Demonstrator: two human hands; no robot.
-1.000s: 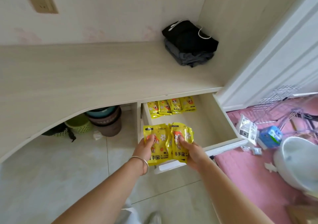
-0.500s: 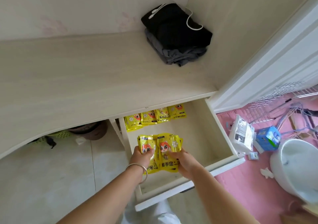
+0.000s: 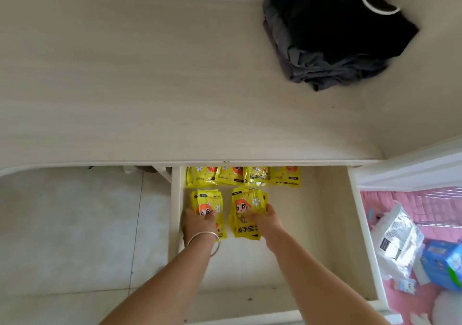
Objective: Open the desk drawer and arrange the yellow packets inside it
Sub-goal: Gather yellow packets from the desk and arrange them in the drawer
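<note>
the left hand (image 3: 198,221), a bangle (image 3: 205,241) on its wrist, lies on the left stack of yellow packets (image 3: 210,206), fingers hidden against the foil, so whether it grips or only presses i cannot tell. the right hand (image 3: 266,218) pinches the right stack of yellow packets (image 3: 246,212), thumb on its far edge. both stacks lie on the floor of the open drawer (image 3: 310,224), just apart. behind them a row of packets (image 3: 243,176) is half hidden under the table (image 3: 150,87) edge. dark folded clothes (image 3: 332,32) are cut off at the top
</note>
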